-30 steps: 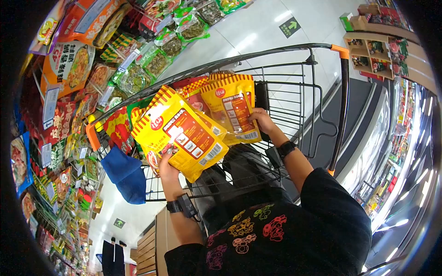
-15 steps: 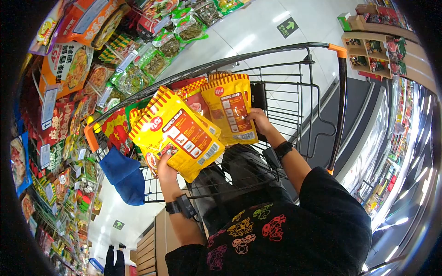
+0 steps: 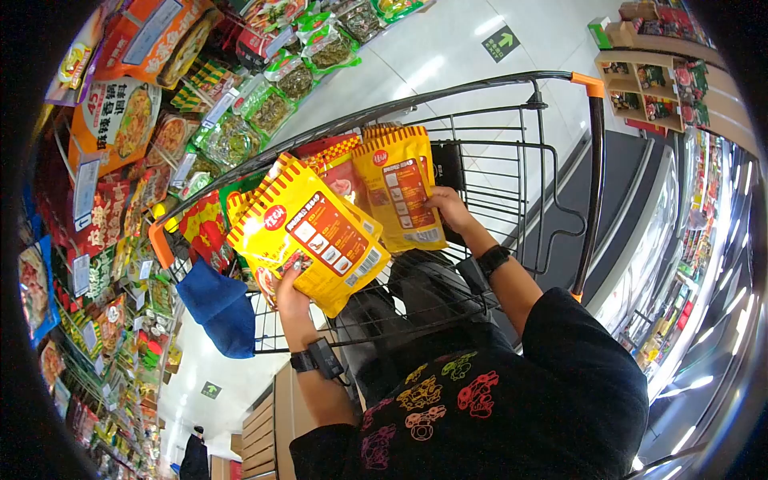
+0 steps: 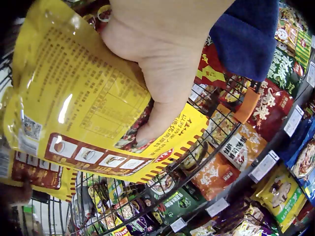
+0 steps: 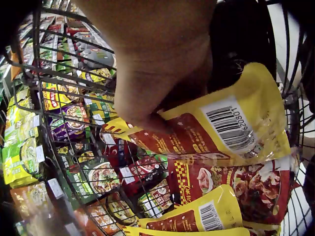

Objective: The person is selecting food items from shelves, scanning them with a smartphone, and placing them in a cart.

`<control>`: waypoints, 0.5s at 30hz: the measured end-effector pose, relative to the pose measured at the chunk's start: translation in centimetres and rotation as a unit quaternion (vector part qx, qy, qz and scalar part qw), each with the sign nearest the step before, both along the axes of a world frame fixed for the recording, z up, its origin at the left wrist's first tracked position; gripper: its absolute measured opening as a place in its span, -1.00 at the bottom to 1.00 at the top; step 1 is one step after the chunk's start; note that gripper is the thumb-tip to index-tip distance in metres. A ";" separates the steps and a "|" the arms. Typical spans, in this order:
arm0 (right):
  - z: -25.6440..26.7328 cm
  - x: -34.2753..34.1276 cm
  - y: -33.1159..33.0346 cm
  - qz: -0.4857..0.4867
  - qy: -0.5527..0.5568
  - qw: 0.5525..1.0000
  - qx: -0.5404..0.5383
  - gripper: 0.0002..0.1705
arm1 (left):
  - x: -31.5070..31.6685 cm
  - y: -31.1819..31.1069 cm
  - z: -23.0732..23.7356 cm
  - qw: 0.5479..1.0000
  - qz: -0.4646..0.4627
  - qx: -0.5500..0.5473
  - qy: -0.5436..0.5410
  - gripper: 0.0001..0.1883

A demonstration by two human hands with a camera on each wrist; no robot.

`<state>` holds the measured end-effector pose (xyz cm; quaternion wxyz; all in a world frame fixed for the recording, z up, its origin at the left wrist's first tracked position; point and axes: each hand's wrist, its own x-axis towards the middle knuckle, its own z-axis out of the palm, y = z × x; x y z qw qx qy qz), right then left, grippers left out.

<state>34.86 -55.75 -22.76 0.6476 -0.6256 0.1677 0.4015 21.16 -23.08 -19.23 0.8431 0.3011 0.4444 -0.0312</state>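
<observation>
Slightly shifted toward the left packet (image 3: 316, 232) since the earlier frame is the right packet (image 3: 400, 192), together with the right grip (image 3: 452, 210). Left grip (image 3: 293, 294): closed about the lower edge of the yellow left packet, thumb on its printed face. Right grip: closed on the side edge of the yellow right packet. Both packets lie over the cart (image 3: 597, 184), tilted; a red packet (image 3: 342, 178) shows between them. Blue cloth (image 3: 216, 308) hangs at the cart's rim, near the left packet.
</observation>
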 end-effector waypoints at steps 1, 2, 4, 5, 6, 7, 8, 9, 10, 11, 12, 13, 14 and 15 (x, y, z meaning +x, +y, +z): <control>-0.1 0.0 0.3 0.032 -0.023 0.999 -0.031 -0.77 | 0.3 -0.2 0.5 1.000 0.006 -0.002 0.006 -0.47; -0.1 -0.1 0.8 0.102 -0.139 0.981 -0.087 -0.78 | 0.5 -0.2 0.8 1.000 0.012 -0.005 0.012 -0.47; 0.6 -0.5 2.0 0.230 -0.363 0.882 -0.193 -0.79 | -0.6 -0.1 -0.7 0.999 0.021 -0.040 0.013 -0.46; 1.3 -0.7 2.2 0.245 -0.378 0.869 -0.204 -0.79 | -1.3 0.2 -1.5 0.998 0.023 -0.057 0.012 -0.46; 2.2 -0.7 2.6 0.258 -0.394 0.855 -0.215 -0.78 | -0.8 -0.2 -0.1 0.999 0.014 -0.030 -0.004 -0.46; 3.3 -0.8 3.0 0.270 -0.411 0.841 -0.226 -0.77 | -0.9 -0.1 0.1 0.999 0.014 -0.029 -0.014 -0.45; 4.3 -0.7 3.1 0.280 -0.415 0.834 -0.231 -0.73 | -0.8 -0.1 1.1 0.999 0.009 -0.037 -0.014 -0.45; 5.2 -0.8 3.4 0.249 -0.359 0.884 -0.166 -0.73 | -0.6 0.0 2.1 0.999 0.002 -0.045 -0.015 -0.45; 6.2 -0.8 3.6 0.215 -0.300 0.924 -0.099 -0.73 | -0.3 0.2 2.9 0.999 -0.007 -0.039 -0.014 -0.45; 7.1 -0.9 3.9 0.180 -0.239 0.954 -0.030 -0.72 | 0.1 0.4 3.6 0.999 -0.017 -0.035 -0.013 -0.45; 9.3 -0.9 4.7 0.135 -0.224 0.965 0.002 -0.72 | 0.3 0.6 4.2 0.999 -0.024 -0.031 -0.012 -0.45; 10.2 -1.2 5.0 0.098 -0.186 0.977 0.021 -0.70 | 0.3 1.1 4.4 0.998 -0.029 -0.035 -0.032 -0.46; 11.0 -1.4 5.1 0.063 -0.147 0.986 0.042 -0.69 | 0.3 1.7 4.0 0.997 -0.033 -0.039 -0.052 -0.46; 11.7 -1.9 5.2 0.026 -0.105 0.992 0.064 -0.67 | 0.0 2.4 3.7 0.996 -0.039 -0.041 -0.070 -0.46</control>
